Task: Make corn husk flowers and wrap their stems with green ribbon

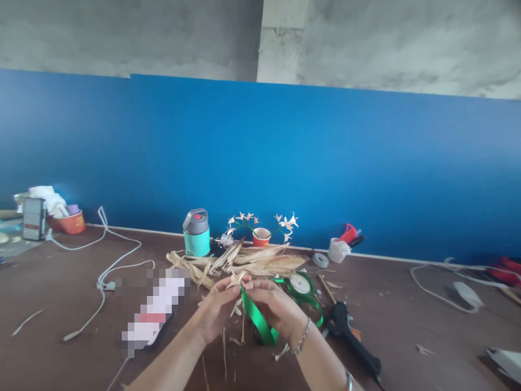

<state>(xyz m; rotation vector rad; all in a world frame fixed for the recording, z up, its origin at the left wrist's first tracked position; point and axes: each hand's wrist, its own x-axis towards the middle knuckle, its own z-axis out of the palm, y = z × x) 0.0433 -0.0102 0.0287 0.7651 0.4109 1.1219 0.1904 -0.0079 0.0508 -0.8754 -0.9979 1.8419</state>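
My left hand (217, 309) and my right hand (274, 307) meet over the brown table, fingers pinched together. Between them runs a strip of green ribbon (258, 320) that hangs down in a loop below the right hand. A small pale husk flower (236, 281) shows at the left hand's fingertips. The ribbon leads back to a green ribbon spool (300, 284) just beyond the right hand. A pile of dried corn husks (252, 262) lies directly behind both hands.
A black glue gun (352, 339) lies right of my right wrist. Behind the husks stand a teal flask (196, 233) and a red cup of paper flowers (261, 236). White cables (108, 266) trail left; a tape roll (321, 260) and white cup (337, 250) sit right.
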